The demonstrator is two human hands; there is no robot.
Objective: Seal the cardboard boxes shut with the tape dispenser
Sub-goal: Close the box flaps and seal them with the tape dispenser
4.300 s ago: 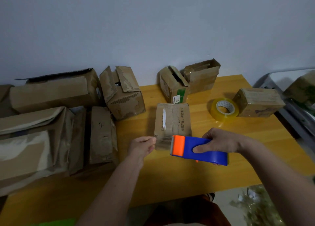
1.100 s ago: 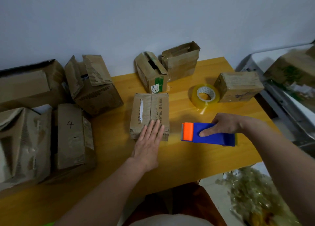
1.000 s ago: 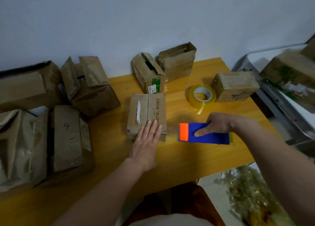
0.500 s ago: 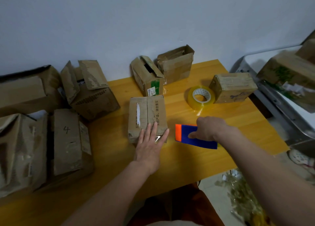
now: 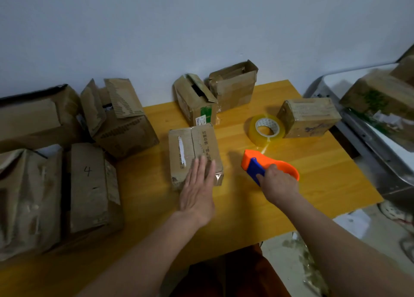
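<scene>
Cardboard is lying flat under the left hand point(image 5: 197, 189), whose straight, close-set fingers point(image 5: 202, 169) are pressing down on the near end of the small closed box point(image 5: 193, 150) in the middle of the yellow wooden bench point(image 5: 313, 175). A strip of clear tape seems to be sitting over that near edge, though the gloss is faint. Just beside the box on its right, the right hand point(image 5: 276, 182) is gripping the blue and orange tape dispenser point(image 5: 264, 165), fingers curled round its blue handle, orange end pointing toward the box.

To do this step well, I judge the flat hand should be pinning both flaps level while the dispenser is laying tape along the centre seam, with steady pressure so it bonds without wrinkles and wraps over both ends.

Both forearms are reaching forward from the near edge, the left wrist straight with the palm down, the right wrist angled inward. A spare tape roll point(image 5: 266, 128) is resting beyond the dispenser, and open boxes are waiting along the wall
</scene>
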